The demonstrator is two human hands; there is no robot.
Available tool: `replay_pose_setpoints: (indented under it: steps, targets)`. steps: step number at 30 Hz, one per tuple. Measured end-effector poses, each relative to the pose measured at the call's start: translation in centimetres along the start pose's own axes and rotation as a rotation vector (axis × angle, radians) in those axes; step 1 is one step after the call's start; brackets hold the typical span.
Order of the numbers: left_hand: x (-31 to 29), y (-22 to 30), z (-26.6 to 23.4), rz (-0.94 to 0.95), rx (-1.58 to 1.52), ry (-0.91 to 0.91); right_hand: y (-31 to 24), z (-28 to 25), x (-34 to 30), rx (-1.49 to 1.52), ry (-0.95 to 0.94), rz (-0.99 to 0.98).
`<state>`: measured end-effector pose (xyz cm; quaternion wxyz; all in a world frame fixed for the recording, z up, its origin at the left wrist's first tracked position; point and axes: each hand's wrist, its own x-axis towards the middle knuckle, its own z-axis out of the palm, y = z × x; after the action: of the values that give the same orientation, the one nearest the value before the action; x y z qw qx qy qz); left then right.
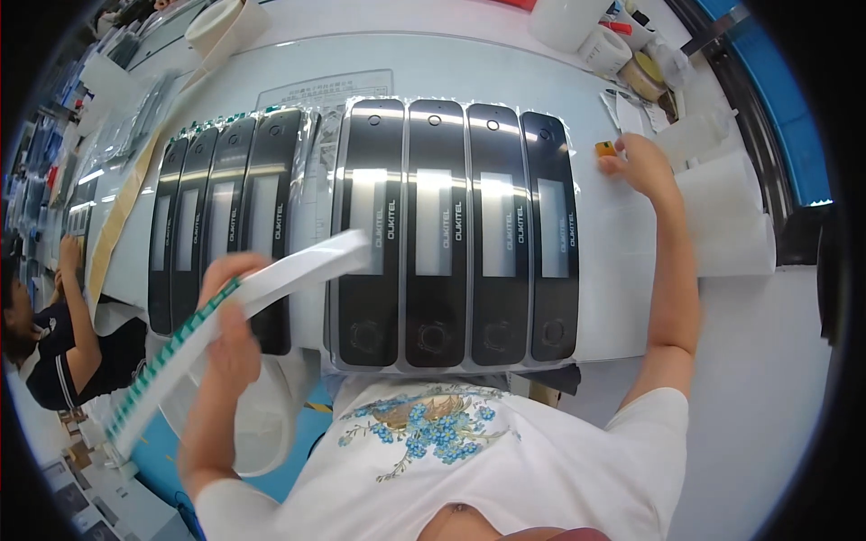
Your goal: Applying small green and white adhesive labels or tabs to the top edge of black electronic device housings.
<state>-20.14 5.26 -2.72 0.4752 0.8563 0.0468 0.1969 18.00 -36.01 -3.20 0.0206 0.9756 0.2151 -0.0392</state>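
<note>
Strip (299, 267) gripped aslant in left hand (236, 339), outstretched right hand (642, 165) pinching orange block (603, 149).

Eight black panels (435, 311), one orange object (603, 149)

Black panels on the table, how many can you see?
8: four side by side in the left row, four in the right row; others may be hidden underneath.

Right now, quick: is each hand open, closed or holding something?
Left hand: closed, holding a white strip with a green-marked edge.
Right hand: fingers at a small orange object; whether they grip it cannot be told.
</note>
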Motion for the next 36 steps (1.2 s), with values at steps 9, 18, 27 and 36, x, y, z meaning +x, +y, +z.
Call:
replay_pose_setpoints:
  steps: [9, 18, 27, 36]
  targets:
    - [16.3, 0.0, 16.2, 0.326, -0.234, -0.501, -8.6, -1.3, 0.4, 0.537, 0.361, -0.298]
    - [22.8, -1.4, 21.3, 0.66, 0.369, -0.231, -10.1, -1.1, 0.7, 0.257, 0.332, -0.423]
    - [23.6, 0.1, 20.7, 0.548, 0.34, -0.386, -10.4, -1.3, 0.3, 0.218, 0.336, -0.448]
    - [21.6, -1.3, 19.7, 0.676, 0.377, -0.373, -10.4, -1.3, 0.8, 0.141, 0.424, -0.559]
